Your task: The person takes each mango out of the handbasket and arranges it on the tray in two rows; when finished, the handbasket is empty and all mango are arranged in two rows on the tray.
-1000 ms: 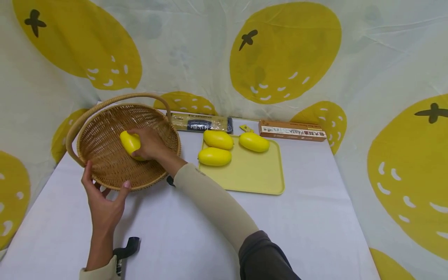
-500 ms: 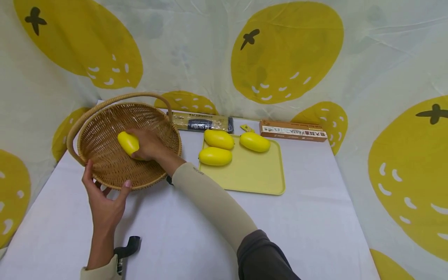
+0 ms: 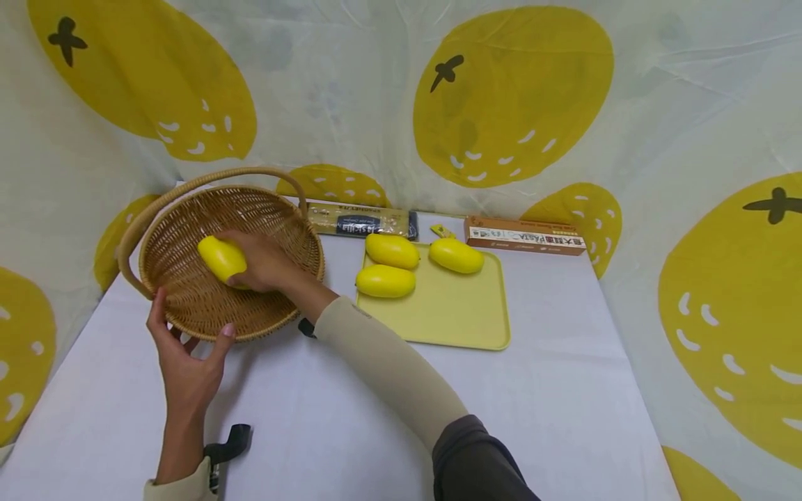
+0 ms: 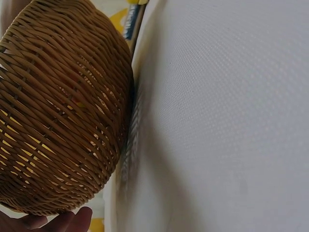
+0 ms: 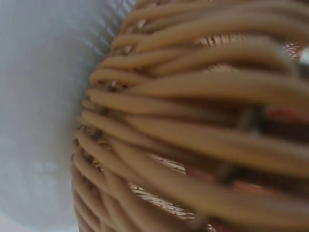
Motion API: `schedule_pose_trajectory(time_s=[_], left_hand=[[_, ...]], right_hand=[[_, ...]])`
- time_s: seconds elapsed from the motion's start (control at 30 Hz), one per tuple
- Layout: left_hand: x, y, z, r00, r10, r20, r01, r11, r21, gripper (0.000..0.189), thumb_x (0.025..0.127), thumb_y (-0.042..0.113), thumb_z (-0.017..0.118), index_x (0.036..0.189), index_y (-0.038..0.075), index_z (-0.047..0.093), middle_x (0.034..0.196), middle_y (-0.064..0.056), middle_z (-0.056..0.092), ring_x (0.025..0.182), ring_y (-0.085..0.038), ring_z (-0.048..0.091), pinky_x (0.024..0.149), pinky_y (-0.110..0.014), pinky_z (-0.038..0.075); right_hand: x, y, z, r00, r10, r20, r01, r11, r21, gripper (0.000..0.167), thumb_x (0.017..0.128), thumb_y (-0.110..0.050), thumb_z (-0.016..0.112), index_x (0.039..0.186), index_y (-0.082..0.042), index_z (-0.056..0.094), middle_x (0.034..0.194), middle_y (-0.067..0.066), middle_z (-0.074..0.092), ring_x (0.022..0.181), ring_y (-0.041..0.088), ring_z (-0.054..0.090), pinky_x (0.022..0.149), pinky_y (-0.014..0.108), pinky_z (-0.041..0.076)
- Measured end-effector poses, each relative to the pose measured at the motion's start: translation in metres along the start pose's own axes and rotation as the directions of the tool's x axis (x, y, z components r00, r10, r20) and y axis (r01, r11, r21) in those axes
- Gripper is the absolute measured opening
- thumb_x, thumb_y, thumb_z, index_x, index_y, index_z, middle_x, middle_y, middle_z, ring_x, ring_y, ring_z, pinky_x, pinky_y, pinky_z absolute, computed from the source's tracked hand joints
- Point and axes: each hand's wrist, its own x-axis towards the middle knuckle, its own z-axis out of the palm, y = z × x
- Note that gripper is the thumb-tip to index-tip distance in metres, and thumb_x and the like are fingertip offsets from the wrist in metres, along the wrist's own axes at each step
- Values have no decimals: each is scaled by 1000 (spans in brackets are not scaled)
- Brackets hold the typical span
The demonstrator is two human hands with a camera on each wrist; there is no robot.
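A brown wicker basket (image 3: 188,292) with a tall hooped handle stands at the left in the head view, its opening turned toward me. My left hand (image 3: 190,372) grips its near-left rim, thumb at the front edge. In the left wrist view, fingertips (image 4: 79,220) lie against the woven wall. Inside the basket, my right hand (image 3: 257,261) holds a smooth yellow mango (image 3: 221,257) from its right side, over the basket floor. Some of those fingers are hidden behind the fruit. Close weave of the basket wall (image 5: 193,121) fills most of the right wrist view.
Right of the basket lies a pale yellow tray (image 3: 451,313) bearing three more yellow mangoes (image 3: 385,281). Behind it are a spaghetti packet (image 3: 360,220), a small yellow packet (image 3: 442,231) and a brown pasta box (image 3: 525,235). A fruit-print cloth (image 3: 351,90) hangs at the back.
My right hand and the mango in it have shifted a little to the left inside the basket. The left hand keeps its place on the rim.
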Motion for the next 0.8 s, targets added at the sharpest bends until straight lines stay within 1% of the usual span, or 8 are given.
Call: schedule_pose_trajectory(time_s=[0.13, 0.23, 0.33, 0.43, 0.5, 0.57, 0.67, 0.8], left_hand=[[0, -1, 0, 1000, 6, -2, -6, 1000, -2, 109, 83, 13, 82, 169, 31, 19, 174, 7, 23, 152, -28, 36, 111, -32, 38], [0, -2, 0, 1000, 7, -5, -6, 1000, 2, 108, 83, 13, 82, 169, 31, 19, 174, 7, 22, 154, -28, 36, 113, -32, 38], [-1, -2, 1, 1000, 4, -7, -4, 1000, 7, 109, 83, 13, 82, 169, 31, 18, 174, 8, 22, 154, -29, 35, 114, -33, 38], [0, -2, 1, 1000, 7, -8, -7, 1000, 8, 109, 82, 13, 83, 169, 31, 19, 174, 8, 22, 155, -29, 35, 114, -34, 38], [-1, -2, 2, 1000, 9, -7, -9, 1000, 6, 109, 82, 12, 83, 169, 31, 19, 174, 7, 22, 155, -29, 35, 114, -33, 38], [-1, -2, 2, 1000, 10, -6, -10, 1000, 6, 109, 82, 12, 83, 169, 31, 19, 174, 7, 22, 154, -29, 35, 114, -33, 38], [-1, -2, 2, 1000, 10, -6, -10, 1000, 7, 109, 82, 12, 83, 169, 31, 18, 174, 7, 22, 154, -29, 35, 114, -32, 39], [-1, -2, 2, 1000, 16, -5, -16, 1000, 5, 109, 82, 12, 83, 169, 31, 18, 174, 7, 22, 154, -29, 35, 115, -33, 39]], right_hand=[[-7, 1, -1, 1000, -17, -23, 18, 999, 37, 84, 94, -33, 82, 164, -40, 37, 162, -12, 48, 136, 7, 48, 110, 28, 39], [-13, 2, -3, 999, -12, -42, 16, 997, 82, 85, 93, -34, 83, 163, -43, 36, 161, -12, 49, 135, 7, 49, 108, 29, 40], [-18, 5, -6, 997, -43, -60, 50, 990, 128, 86, 93, -32, 83, 164, -40, 36, 158, -9, 51, 132, 8, 51, 106, 27, 42], [-24, 8, -9, 992, -97, -74, 111, 973, 203, 85, 92, -27, 84, 164, -35, 39, 157, -5, 52, 130, 9, 54, 103, 23, 44], [-27, 11, -10, 988, -128, -84, 146, 954, 262, 85, 91, -23, 85, 163, -32, 40, 157, -3, 53, 129, 10, 56, 101, 21, 47], [-32, 12, -11, 986, -141, -91, 162, 940, 302, 85, 91, -21, 86, 162, -32, 42, 158, -4, 53, 129, 11, 58, 99, 20, 48], [-38, 12, -15, 985, -143, -93, 166, 928, 332, 86, 90, -21, 86, 163, -33, 41, 159, -5, 52, 129, 11, 59, 100, 22, 50], [-48, 10, -20, 982, -157, -105, 183, 926, 331, 87, 90, -23, 86, 163, -35, 40, 159, -6, 51, 129, 11, 60, 102, 23, 52]])
